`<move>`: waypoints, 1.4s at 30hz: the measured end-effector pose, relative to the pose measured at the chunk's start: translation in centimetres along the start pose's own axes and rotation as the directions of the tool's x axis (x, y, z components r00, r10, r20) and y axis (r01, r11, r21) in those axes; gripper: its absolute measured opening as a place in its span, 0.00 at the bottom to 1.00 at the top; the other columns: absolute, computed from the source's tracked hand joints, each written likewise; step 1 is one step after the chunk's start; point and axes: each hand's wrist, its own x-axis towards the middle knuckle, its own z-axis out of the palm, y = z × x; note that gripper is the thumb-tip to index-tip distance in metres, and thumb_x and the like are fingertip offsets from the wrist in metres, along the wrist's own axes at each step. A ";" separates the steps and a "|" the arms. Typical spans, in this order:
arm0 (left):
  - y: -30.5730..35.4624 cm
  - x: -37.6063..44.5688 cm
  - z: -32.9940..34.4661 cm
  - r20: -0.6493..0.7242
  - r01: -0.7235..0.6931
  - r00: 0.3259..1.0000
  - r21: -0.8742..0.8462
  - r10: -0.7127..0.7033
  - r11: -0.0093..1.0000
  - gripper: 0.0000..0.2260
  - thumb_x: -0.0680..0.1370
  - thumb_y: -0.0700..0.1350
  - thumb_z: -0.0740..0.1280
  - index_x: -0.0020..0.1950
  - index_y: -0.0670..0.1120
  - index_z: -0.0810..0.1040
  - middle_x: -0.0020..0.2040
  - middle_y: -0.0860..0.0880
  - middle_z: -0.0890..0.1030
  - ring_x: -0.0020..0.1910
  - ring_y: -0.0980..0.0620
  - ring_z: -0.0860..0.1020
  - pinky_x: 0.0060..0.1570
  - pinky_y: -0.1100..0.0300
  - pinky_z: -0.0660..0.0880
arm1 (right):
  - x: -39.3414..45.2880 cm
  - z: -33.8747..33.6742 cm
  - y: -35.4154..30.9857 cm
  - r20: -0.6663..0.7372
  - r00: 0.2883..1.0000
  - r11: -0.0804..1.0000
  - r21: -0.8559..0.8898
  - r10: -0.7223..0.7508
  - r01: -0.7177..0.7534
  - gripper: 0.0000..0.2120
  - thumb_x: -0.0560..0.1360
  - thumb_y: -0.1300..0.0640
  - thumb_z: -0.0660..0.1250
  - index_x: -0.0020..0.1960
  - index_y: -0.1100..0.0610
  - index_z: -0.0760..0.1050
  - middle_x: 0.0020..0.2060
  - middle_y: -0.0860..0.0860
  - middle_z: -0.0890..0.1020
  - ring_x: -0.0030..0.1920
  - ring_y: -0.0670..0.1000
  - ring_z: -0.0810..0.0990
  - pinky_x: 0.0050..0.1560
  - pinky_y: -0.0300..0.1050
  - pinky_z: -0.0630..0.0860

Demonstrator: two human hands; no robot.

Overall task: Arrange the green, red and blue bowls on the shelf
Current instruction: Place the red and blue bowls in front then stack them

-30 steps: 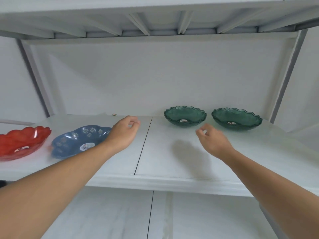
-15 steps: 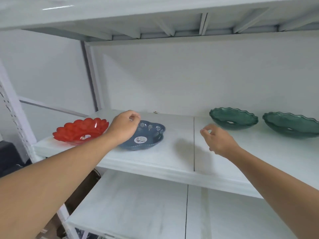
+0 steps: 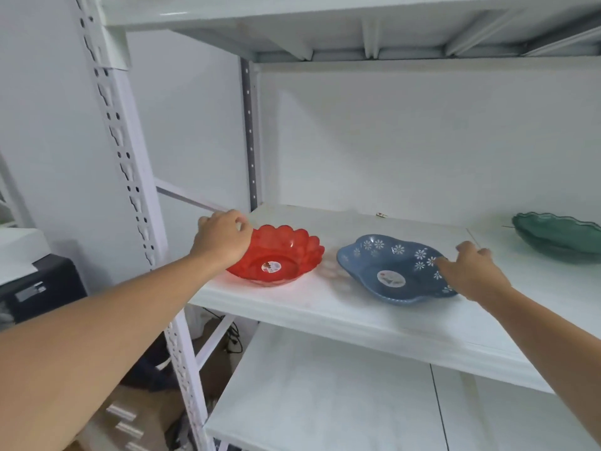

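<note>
A red scalloped bowl (image 3: 279,260) stands at the left end of the white shelf (image 3: 325,309). My left hand (image 3: 224,240) covers its left rim, fingers curled over the edge. To its right lies a blue bowl with white flowers (image 3: 383,271). My right hand (image 3: 471,273) grips the blue bowl's right rim, thumb inside and fingers outside. Both bowls rest on the shelf. One green wavy-edged bowl (image 3: 559,239) sits at the far right, cut off by the frame edge.
A perforated white upright (image 3: 126,164) stands just left of my left forearm. Another shelf board (image 3: 325,402) lies below and the underside of one (image 3: 357,27) hangs above. A black box (image 3: 42,284) sits at the far left. A tiny object (image 3: 381,215) lies at the shelf's back.
The view swung left, so one green bowl left the frame. My left hand went from the blue bowl to the red bowl's rim. My right hand reached the blue bowl's rim.
</note>
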 end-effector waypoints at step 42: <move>23.3 -2.1 13.6 0.487 0.222 0.867 -0.565 0.104 0.795 0.14 0.76 0.34 0.57 0.53 0.37 0.81 0.51 0.33 0.84 0.44 0.34 0.86 0.37 0.47 0.85 | -5.0 -12.3 20.8 -0.173 0.885 0.790 0.545 0.433 -0.280 0.08 0.76 0.65 0.61 0.46 0.66 0.78 0.22 0.58 0.78 0.25 0.58 0.75 0.27 0.46 0.74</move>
